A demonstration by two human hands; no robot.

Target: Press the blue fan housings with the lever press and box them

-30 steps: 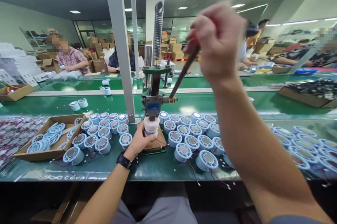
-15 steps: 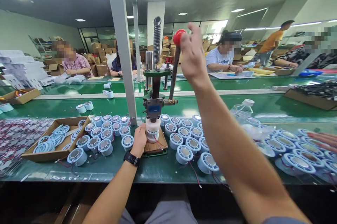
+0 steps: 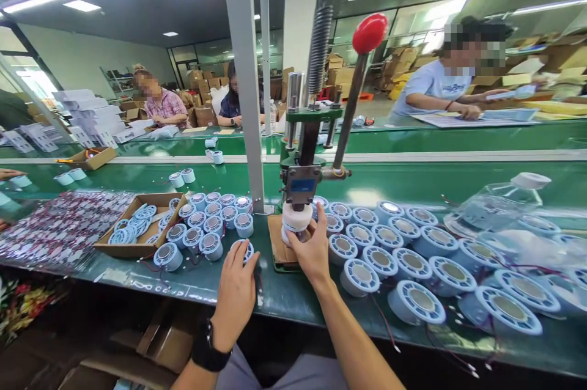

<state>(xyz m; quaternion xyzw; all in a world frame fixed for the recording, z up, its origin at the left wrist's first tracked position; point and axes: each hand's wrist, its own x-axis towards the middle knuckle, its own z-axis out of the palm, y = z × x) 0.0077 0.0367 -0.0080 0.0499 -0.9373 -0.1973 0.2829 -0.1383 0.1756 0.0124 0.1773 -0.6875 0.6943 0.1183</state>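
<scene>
Left hand (image 3: 236,289), with a dark watch (image 3: 211,347) at its wrist, reaches over the near side of a blue cup (image 3: 243,250) on the counter (image 3: 282,298). Its fingers are loosely bent, thumb apart, around the cup's rim; whether they grip it cannot be told. Right hand (image 3: 306,237) is half closed, thumb and fingers around a white cup (image 3: 285,236) that sits at the foot of a hand press (image 3: 302,179), directly below its white block (image 3: 297,216). The hand hides much of that cup.

On the press, a lever (image 3: 351,109) leans up to the right, ending in a red knob (image 3: 370,33) that neither hand touches. A spring (image 3: 320,51) rises beside it. Under the press lies a brown board (image 3: 276,242).

More blue cups (image 3: 415,303) with grey discs in their tops crowd the counter to the right of the press, some trailing thin wires (image 3: 387,323). A smaller group stands to the left, next to a cardboard box (image 3: 131,250) of blue rings (image 3: 137,219). Behind the cups at far right is a clear bottle (image 3: 488,206). Across the belt (image 3: 394,176), a co-worker in a light blue shirt (image 3: 426,93) bends over a tabletop.
</scene>
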